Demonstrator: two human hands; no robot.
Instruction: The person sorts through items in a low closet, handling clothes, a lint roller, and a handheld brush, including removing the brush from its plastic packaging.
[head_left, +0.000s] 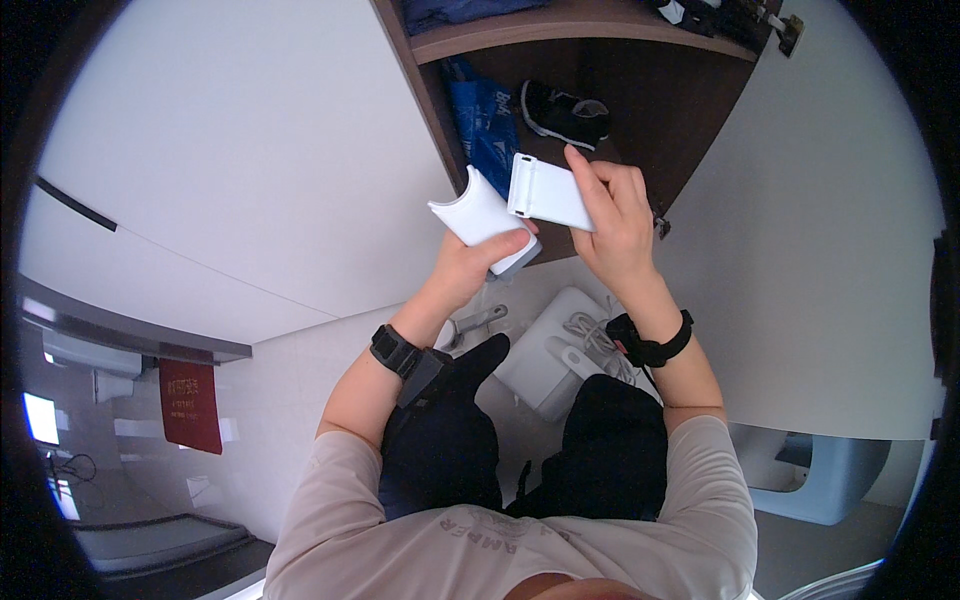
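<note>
In my left hand is a white plastic part with a concave curved end and a grey base, the thumb lying across it. My right hand grips a flat white rectangular plastic piece by its right end; a ridge crosses its far end. The two pieces are close together in front of the open cabinet; whether they touch I cannot tell. Below my hands, a white appliance body with a coiled grey cord lies on the floor between my legs. Beside it is a grey-handled object.
The open cabinet holds a black shoe and a blue bag under a wooden shelf. Its white door stands open on the right. A light blue plastic container is at lower right, a red mat at left.
</note>
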